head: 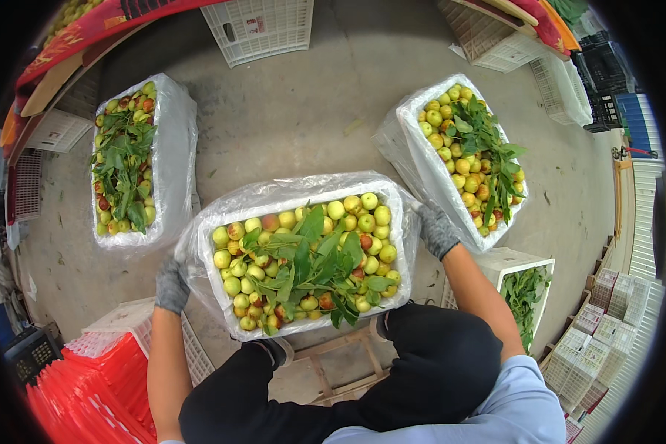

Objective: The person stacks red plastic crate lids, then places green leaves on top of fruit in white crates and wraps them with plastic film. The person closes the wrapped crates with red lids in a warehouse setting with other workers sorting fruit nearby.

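Between my knees and the floor ahead sits a white foam box [205, 236] full of yellow-green jujubes [232, 286], some blushed red. Sprigs of green leaves [302, 261] lie over the fruit. A clear plastic bag [288, 186] wraps the box and bunches at its sides. My left hand [172, 286], in a grey knit glove, grips the bag at the box's left side. At the upper right corner, my gloved right hand [437, 230] has its fingers closed on the bag's edge. Its fingertips are partly hidden by plastic.
Two similar leaf-topped fruit boxes stand on the floor, a left box [175, 161] and a right box [413, 119]. A white crate [524, 259] of leaves is by my right arm. Red plastic packaging [89, 394] lies at lower left. A wooden frame [341, 349] is below my legs.
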`<state>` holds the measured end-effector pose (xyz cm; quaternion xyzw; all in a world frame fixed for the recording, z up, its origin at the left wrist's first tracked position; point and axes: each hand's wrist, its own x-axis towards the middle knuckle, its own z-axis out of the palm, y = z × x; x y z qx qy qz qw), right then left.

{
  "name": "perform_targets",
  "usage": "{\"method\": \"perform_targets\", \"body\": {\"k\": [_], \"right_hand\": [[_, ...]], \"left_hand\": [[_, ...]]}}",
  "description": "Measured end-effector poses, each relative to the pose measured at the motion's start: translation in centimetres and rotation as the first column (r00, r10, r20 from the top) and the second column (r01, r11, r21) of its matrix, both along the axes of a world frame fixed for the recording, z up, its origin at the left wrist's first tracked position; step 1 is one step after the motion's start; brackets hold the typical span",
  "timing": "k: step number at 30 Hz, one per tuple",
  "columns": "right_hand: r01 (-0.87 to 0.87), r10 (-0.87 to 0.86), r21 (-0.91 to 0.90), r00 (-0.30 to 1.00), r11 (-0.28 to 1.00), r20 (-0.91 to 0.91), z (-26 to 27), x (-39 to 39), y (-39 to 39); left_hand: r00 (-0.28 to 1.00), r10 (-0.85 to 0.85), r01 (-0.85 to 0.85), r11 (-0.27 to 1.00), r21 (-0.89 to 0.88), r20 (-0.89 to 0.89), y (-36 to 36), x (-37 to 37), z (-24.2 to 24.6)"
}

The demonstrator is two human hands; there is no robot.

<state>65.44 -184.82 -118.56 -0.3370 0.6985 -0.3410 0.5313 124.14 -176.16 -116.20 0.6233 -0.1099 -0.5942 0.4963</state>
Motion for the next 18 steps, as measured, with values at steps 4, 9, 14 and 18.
{"method": "perform_targets", "body": {"k": [4, 9, 14, 18], "right_hand": [[0.072, -0.074, 0.017, 0.976, 0.997, 0.206, 5.2, 1.6, -1.6], [-0.391, 0.381, -0.126, 0.919, 0.912, -0.097, 11.9, -3.2, 3.7], [-0.854, 0.948, 0.412, 0.291, 0.318, -0.129, 17.5, -4.9, 7.1], [-0.745, 0.962, 0.65, -0.041, 0.15, -0.269, 24.2, -5.6, 2.3]], "left_hand": [[0.962, -0.007, 0.084, 0.958, -0.273, 0.273, -2.0, -1.9, 5.0], [0.362, 0.113, 0.382, 0.888, -0.258, 0.925, 3.3, -0.6, 9.0], [-0.167, -0.757, 0.51, 0.481, 0.713, 0.631, 10.9, 0.6, 12.0], [-0.402, -0.799, 0.362, 0.31, 0.879, 0.447, 9.5, 4.3, 20.0]]}}
